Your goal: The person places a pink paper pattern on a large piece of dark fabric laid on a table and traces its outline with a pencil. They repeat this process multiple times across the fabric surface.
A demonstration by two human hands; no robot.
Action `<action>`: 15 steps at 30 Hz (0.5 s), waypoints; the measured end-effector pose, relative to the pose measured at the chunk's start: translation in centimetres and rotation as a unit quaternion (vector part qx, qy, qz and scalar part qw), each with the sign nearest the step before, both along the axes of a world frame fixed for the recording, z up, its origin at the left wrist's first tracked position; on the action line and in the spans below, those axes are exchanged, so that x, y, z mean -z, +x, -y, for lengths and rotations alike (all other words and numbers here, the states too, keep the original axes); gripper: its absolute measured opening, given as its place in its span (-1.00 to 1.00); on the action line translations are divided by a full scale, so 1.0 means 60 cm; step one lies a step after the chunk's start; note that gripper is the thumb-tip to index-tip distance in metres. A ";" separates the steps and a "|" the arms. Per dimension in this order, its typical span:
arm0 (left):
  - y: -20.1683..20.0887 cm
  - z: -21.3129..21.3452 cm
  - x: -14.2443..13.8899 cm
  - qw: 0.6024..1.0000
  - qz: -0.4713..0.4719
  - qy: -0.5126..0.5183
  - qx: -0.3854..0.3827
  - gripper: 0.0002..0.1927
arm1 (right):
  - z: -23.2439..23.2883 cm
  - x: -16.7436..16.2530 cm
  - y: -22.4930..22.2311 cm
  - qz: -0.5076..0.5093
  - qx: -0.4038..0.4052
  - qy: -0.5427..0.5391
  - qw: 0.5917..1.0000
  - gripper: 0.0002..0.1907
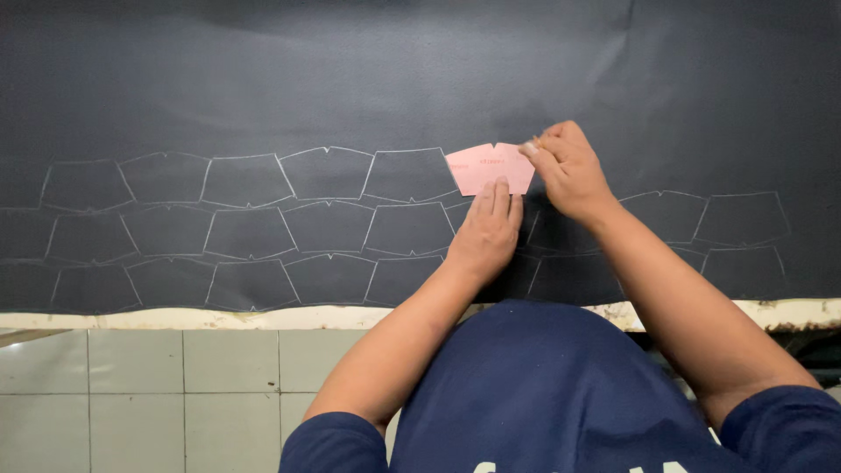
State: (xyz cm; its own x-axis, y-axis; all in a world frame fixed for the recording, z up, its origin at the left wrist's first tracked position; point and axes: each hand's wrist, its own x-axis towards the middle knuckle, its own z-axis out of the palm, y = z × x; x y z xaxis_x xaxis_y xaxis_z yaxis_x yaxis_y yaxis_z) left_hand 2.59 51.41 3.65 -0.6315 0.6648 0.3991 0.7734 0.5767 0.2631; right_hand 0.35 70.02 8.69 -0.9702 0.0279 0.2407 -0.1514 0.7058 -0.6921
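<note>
A pink card template point(489, 168) is laid flat on a large dark sheet point(420, 79), at the upper right end of the rows of outlines drawn there. The template is a small, pale pink piece with slanted sides and a small notch in the middle of its top edge; faint markings are seen on its face, too small to be made out. It is pressed down by the left hand point(486, 232), whose fingers are stretched out flat and close together, with the fingertips resting on the lower edge of the card. The right edge of the template is met by the right hand point(568, 171), whose fingers are curled in and pinched together at the card's upper right corner; a thin marking tool seems to be gripped there, but it is mostly hidden by the fingers and cannot be told for certain. Chalk outlines point(245, 229) of the same notched shape are set side by side in three rows across the sheet, to the left of the card and below it, and more are seen to the right of the hands. A worn pale table edge point(175, 319) is shown under the sheet, and a tiled floor point(175, 394) lies below it. Dark blue sleeves point(337, 442) are worn on both arms.
</note>
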 end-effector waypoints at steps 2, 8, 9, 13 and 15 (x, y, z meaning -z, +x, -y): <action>-0.001 0.001 0.007 1.000 0.005 -0.009 0.001 -0.54 | 0.022 -0.022 -0.011 -0.003 -0.023 -0.010 1.000 -0.80; -0.007 -0.004 0.040 0.994 0.078 -0.075 0.026 -0.56 | 0.087 -0.060 -0.042 0.203 -0.083 -0.041 0.975 -0.78; -0.010 -0.004 0.047 0.994 0.043 -0.098 0.034 -0.52 | 0.095 -0.060 -0.047 0.181 -0.122 -0.014 0.976 -0.77; -0.013 0.001 0.068 0.993 0.090 -0.053 0.055 -0.53 | 0.112 -0.049 -0.059 0.181 -0.194 0.039 0.963 -0.74; -0.014 0.003 0.073 0.987 0.143 -0.050 0.055 -0.54 | 0.115 -0.041 -0.062 0.204 -0.186 0.063 0.959 -0.73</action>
